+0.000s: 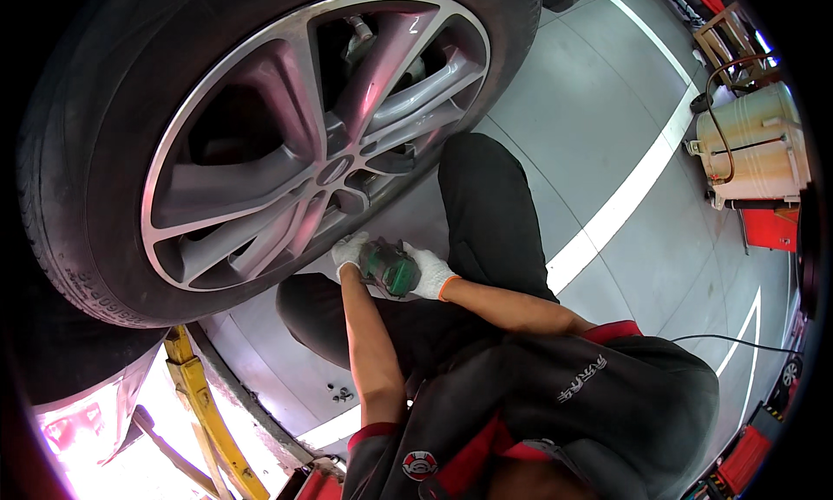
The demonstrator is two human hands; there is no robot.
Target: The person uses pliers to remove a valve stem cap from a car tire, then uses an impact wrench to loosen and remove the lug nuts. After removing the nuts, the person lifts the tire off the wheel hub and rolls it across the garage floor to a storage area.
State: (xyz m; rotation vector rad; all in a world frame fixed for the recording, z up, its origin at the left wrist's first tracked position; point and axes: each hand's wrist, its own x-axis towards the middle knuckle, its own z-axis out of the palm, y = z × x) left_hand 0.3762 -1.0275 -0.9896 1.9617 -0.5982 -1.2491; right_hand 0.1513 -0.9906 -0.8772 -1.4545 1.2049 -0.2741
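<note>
A green and black power tool (390, 268) is held low in front of the wheel, between my knees. My left hand (350, 250), in a white knit glove, closes on its left side. On its right side my right hand (429, 273), gloved the same way with an orange cuff, is wrapped round it. The gloves hide part of the tool, and its exact type is not plain. Just beyond my hands stands a large car wheel, with a grey multi-spoke rim (334, 170) inside a black tyre (95, 179).
Several small dark pieces, like wheel nuts, lie on the grey floor (340, 393) left of my body. A yellow lift arm (208, 405) stands at the lower left. At the far right are a cream tank (751, 144) with a hose and a red box (770, 228).
</note>
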